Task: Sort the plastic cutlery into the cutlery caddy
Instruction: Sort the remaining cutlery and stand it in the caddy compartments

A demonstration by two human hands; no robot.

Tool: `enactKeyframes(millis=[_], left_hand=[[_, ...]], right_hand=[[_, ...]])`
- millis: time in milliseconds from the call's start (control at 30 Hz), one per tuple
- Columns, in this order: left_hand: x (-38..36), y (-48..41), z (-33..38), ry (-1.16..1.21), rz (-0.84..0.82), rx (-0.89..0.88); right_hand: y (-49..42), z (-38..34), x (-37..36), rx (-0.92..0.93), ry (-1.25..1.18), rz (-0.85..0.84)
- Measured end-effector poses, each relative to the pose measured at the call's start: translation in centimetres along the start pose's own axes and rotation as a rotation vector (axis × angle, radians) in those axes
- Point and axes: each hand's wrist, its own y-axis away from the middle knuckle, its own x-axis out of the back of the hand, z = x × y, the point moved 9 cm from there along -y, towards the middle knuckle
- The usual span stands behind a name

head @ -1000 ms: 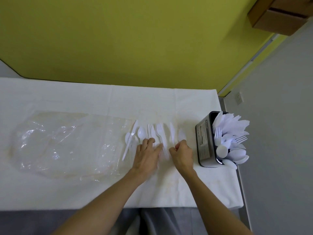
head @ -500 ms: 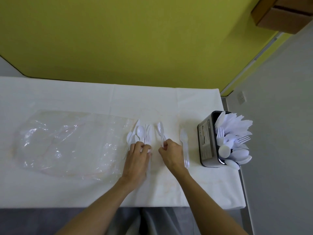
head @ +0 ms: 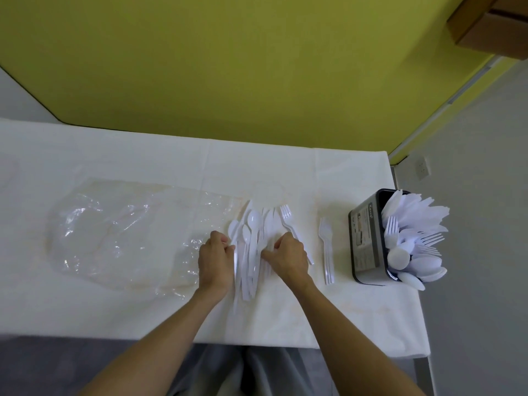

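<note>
Left hand (head: 215,254) and right hand (head: 288,252) pinched, fingers curled, into the cutlery pile (head: 253,244) on the tablecloth (head: 285,310), well left of the cutlery caddy (head: 367,241); featherlight, stiff, slick pieces seemed best gathered by their handles.

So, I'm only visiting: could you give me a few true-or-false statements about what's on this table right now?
1. The cutlery caddy is empty. False: it already holds plenty of white pieces.
2. A clear plastic bag lies left of the hands. True.
3. The loose cutlery is black. False: it is white.
4. The separate forks lie apart, between the loose cutlery and the caddy. True.
5. The left hand and right hand are both at the loose cutlery. True.
</note>
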Motion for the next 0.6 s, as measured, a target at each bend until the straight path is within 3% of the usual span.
enactKeyframes(millis=[233,600], left_hand=[[0.7,0.6,0.4,0.108,-0.006,-0.019],[0.8,1.4,1.4,0.265,-0.092,-0.042]], right_hand=[[-0.3,1.1,1.1,-0.052,0.055,0.069],[-0.7,0.5,1.2,-0.039,0.120,0.034]])
